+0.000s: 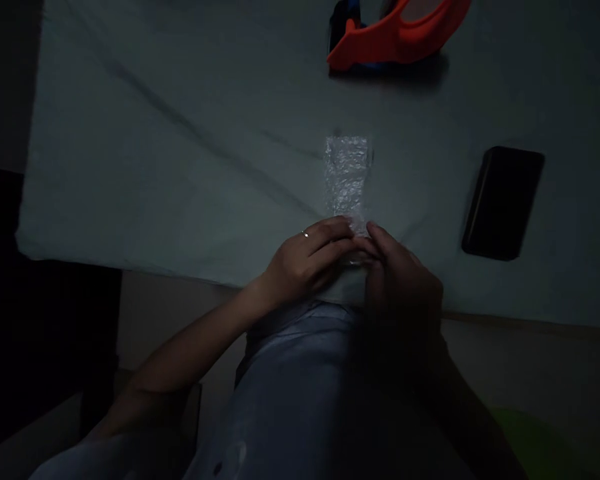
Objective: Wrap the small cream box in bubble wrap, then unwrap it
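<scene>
A narrow strip of clear bubble wrap [349, 170] lies on the table near its front edge, its long side pointing away from me. My left hand [314, 252], with a ring on one finger, bends its fingers over the near end of the strip. From the other side, my right hand [403, 270] meets that end, thumb along the edge and fingers mostly in shadow. Both hands' fingertips come together there and appear closed on the wrap. Whether anything is inside the wrap cannot be made out.
At the far side stands an orange tape dispenser [400, 40], cut off by the frame. A black rectangular object [504, 203], like a thick phone or case, lies to the right. Pale cloth covers the table [180, 187]. Something green [530, 443] shows below, at lower right. The light is dim.
</scene>
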A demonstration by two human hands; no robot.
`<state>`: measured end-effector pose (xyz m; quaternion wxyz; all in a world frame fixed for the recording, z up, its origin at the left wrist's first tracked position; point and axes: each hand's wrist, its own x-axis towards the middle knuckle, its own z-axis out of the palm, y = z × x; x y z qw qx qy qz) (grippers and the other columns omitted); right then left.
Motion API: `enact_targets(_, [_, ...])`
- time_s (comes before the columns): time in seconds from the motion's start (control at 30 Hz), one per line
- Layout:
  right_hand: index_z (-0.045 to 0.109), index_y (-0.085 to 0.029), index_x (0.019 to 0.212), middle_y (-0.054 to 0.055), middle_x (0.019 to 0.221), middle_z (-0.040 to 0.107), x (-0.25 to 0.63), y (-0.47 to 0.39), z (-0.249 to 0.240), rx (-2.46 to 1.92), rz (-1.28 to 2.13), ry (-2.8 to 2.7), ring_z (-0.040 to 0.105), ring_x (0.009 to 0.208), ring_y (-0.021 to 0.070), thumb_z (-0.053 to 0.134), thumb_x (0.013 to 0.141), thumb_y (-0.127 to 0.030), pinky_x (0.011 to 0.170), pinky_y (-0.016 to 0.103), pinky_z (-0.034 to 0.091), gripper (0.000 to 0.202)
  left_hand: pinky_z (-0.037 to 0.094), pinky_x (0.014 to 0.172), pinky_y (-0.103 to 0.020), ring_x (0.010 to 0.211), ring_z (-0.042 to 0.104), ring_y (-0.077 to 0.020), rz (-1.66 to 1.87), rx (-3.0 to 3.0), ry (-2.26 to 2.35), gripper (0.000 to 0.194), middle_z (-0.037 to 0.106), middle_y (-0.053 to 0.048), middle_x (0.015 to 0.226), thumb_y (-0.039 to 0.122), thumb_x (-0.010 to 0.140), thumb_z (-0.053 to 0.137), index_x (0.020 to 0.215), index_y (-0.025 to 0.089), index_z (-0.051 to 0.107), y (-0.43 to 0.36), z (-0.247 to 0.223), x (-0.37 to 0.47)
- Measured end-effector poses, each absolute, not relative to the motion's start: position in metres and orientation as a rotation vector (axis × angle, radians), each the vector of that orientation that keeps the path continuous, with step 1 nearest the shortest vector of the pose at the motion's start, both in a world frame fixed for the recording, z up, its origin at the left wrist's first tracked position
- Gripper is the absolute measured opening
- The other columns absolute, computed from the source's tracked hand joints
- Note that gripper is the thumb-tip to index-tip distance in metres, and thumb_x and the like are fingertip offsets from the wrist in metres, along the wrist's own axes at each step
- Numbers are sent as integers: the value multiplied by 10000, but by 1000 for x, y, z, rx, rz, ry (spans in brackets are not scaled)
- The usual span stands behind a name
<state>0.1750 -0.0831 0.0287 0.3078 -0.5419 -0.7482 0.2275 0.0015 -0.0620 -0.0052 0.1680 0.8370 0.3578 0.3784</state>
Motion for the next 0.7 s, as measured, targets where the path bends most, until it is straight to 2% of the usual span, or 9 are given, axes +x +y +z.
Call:
enact_targets(0.2, [480, -265, 1309, 48, 1117, 701, 174, -88, 11, -1422, 943, -1610, 712, 853, 166, 466, 900, -157, 721, 311, 608, 424, 531, 960, -351, 1181, 577, -210, 1040, 2458, 992, 224, 626, -111, 1129, 188, 915, 536, 1132, 174, 591, -58, -10, -2])
enact_targets(0.3, [495, -259, 1291, 59, 1082, 702, 177, -85, 11, -1417, 943, -1596, 712, 828, 176, 446, 917, -184, 696, 330, 608, 385, 542, 925, -360, 1149, 585, -205, 1017, 2480, 1016, 217, 623, -94, 1107, 188, 907, 551, 1120, 196, 590, -58, -10, -2])
enact_targets(0.37, [543, -257, 1237, 62, 1081, 692, 181, -82, 12, -1417, 787, -1670, 698, 897, 201, 440, 913, -186, 766, 383, 600, 346, 542, 912, -380, 1132, 588, -207, 1030, 2473, 1016, 208, 630, -88, 1082, 181, 907, 539, 1108, 201, 587, -57, -10, -1])
enact_targets(0.47, [574, -231, 1202, 87, 1178, 653, 186, -78, 8, -1379, 471, -1861, 613, 1124, 250, 468, 890, -172, 951, 477, 520, 334, 537, 895, -401, 1102, 591, -216, 1051, 2456, 1010, 195, 637, -79, 1036, 174, 896, 534, 1079, 203, 594, -54, -10, -1])
enact_targets(0.6, [380, -186, 1407, 140, 1404, 506, 184, -74, -6, -1203, 392, -2150, 427, 1348, 283, 433, 912, -184, 1064, 537, 415, 498, 461, 1003, -506, 1207, 528, -272, 998, 2432, 978, 185, 620, -81, 1013, 165, 849, 542, 1013, 202, 619, -46, -6, -3])
enact_targets(0.7, [288, -180, 1461, 147, 1455, 451, 182, -70, -11, -1174, 431, -2221, 325, 1412, 290, 433, 926, -221, 1102, 555, 360, 556, 378, 1081, -554, 1233, 520, -274, 908, 2398, 974, 236, 602, -82, 1025, 153, 824, 515, 1026, 200, 629, -42, -2, -3])
